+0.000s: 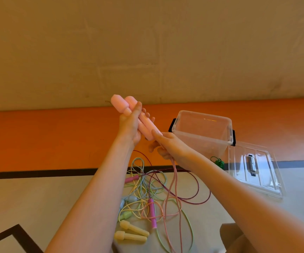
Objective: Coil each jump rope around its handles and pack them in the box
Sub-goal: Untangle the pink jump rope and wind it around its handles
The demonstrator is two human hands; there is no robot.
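Observation:
My left hand (130,125) grips two pale pink jump rope handles (122,105) held side by side, tilted up to the left. My right hand (167,145) pinches their lower ends and the pink rope (173,181), which hangs down to the floor in loose loops. The clear plastic box (202,132) with black latches stands open on the floor just right of my hands; a green rope (218,161) shows by its lower edge.
A tangle of ropes (147,189) lies on the floor below my hands, with magenta handles (152,213), yellow handles (133,232) and pale blue and green handles (127,205). The clear lid (255,168) lies right of the box. A wall rises behind.

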